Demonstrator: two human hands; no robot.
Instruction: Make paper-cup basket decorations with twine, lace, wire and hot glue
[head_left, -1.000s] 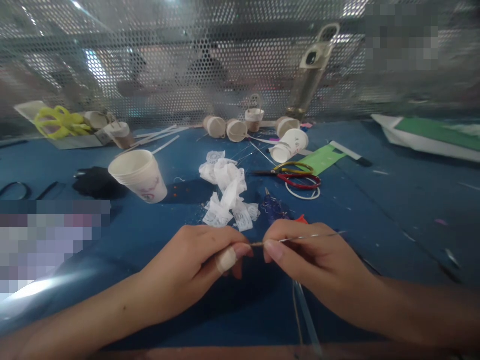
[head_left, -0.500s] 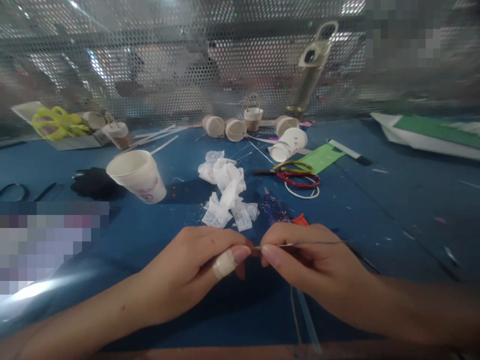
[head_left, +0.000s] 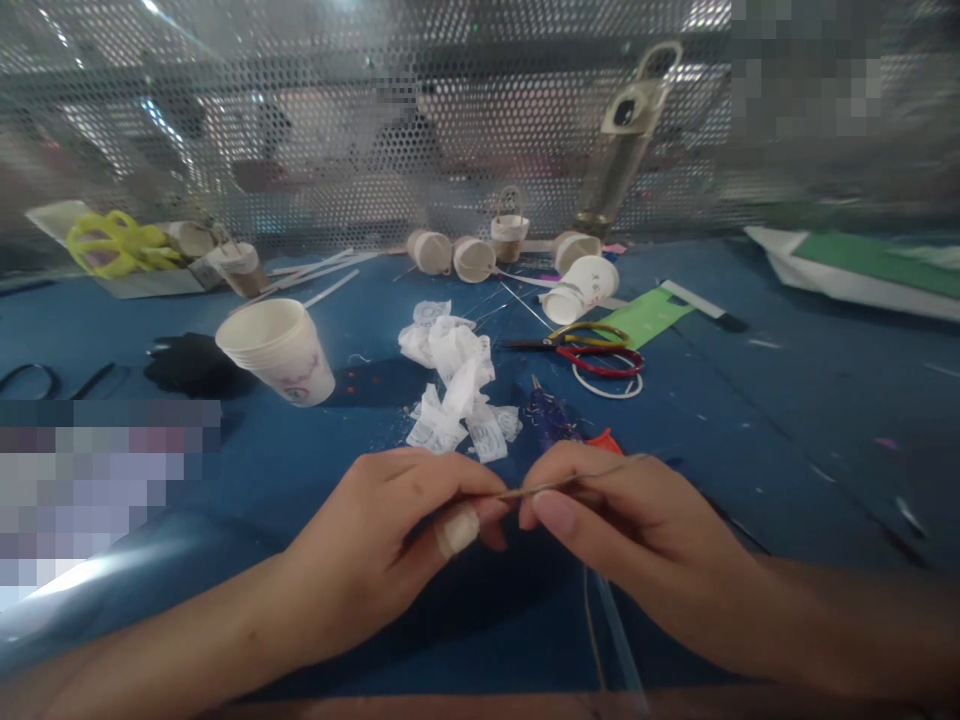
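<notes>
My left hand [head_left: 409, 535] and my right hand [head_left: 637, 550] meet low in the middle, fingertips almost touching. Both pinch a thin wire [head_left: 589, 477] between thumb and forefinger; it looks brown and wrapped with twine near the fingertips. Its free end slants up across my right fingers. A tape strip [head_left: 457, 529] wraps my left thumb. Below my right hand hang a brown string [head_left: 591, 625] and a clear strip [head_left: 621, 640]. Just beyond the hands lie white lace pieces [head_left: 461, 385] and a blue glue gun [head_left: 553, 417], partly hidden by my right hand.
Scissors [head_left: 600, 360] with red and yellow handles lie behind the glue gun, near green paper [head_left: 649, 318]. Stacked paper cups [head_left: 277, 350] lean at left. Small cup baskets [head_left: 474, 260] line the back by a perforated metal screen [head_left: 337, 150] and a bottle [head_left: 619, 150].
The wire's free end has tilted upward and now shows a shorter length. My left thumb has shifted slightly right and lower along it. Other things keep their places.
</notes>
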